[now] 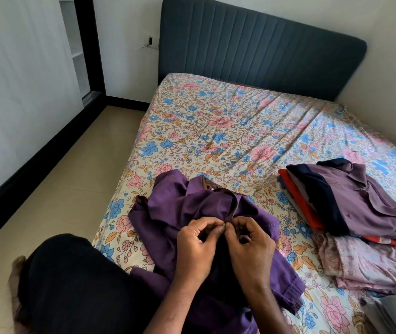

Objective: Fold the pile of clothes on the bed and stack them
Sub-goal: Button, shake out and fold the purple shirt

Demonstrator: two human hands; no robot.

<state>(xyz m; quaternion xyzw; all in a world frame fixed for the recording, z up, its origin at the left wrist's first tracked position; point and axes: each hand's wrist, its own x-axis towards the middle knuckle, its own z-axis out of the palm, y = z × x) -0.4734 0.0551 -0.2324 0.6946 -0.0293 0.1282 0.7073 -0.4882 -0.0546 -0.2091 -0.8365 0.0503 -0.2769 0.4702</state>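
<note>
Both hands, left (195, 239) and right (247, 239), pinch the collar of a purple shirt (180, 208) crumpled on the bed's (216, 131) near edge. Folded clothes (351, 201) sit stacked to the right.

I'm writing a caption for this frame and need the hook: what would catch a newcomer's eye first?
Both hands, left hand and right hand, pinch the collar of a rumpled purple shirt at the near edge of the floral bedsheet. To the right sits a stack of folded clothes, a mauve shirt on top.

Matt purple cloth shirt (182, 208), floral cotton-like sheet (216, 131), padded headboard (252, 51)
</note>
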